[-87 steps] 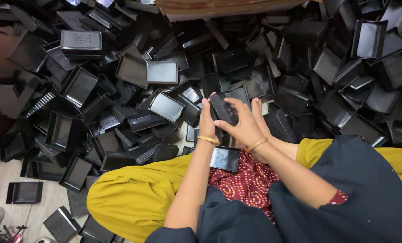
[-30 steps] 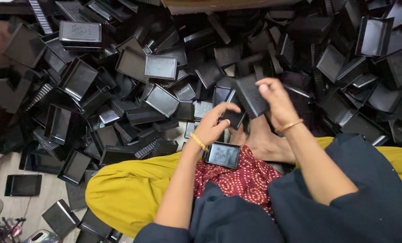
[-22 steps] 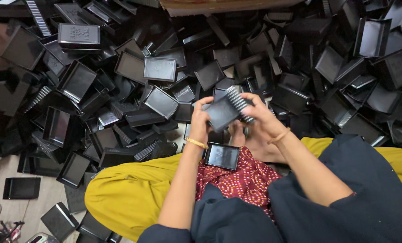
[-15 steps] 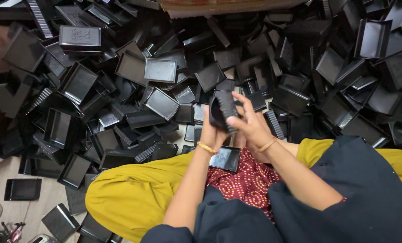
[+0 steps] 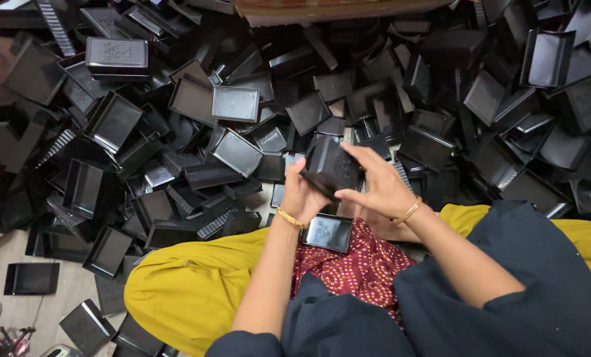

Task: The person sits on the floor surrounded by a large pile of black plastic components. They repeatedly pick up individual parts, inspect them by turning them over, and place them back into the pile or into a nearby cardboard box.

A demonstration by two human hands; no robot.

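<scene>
Soft, even light falls from above onto my pile of black plastic boxes [image 5: 242, 132], leaving pale sheen on the lids left of the pile's centre. Gaps between boxes stay deep black. Toward the pile's far corners the picture bends and softens slightly.

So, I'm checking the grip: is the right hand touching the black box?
Touching. The head view shows the right hand with fingers laid on the black box.

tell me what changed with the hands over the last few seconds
A second ago the right hand reached out over the pile; it came back, and both hands now press a black plastic box together, left hand underneath. The flat lid on the lap and the heap stayed put.
</scene>
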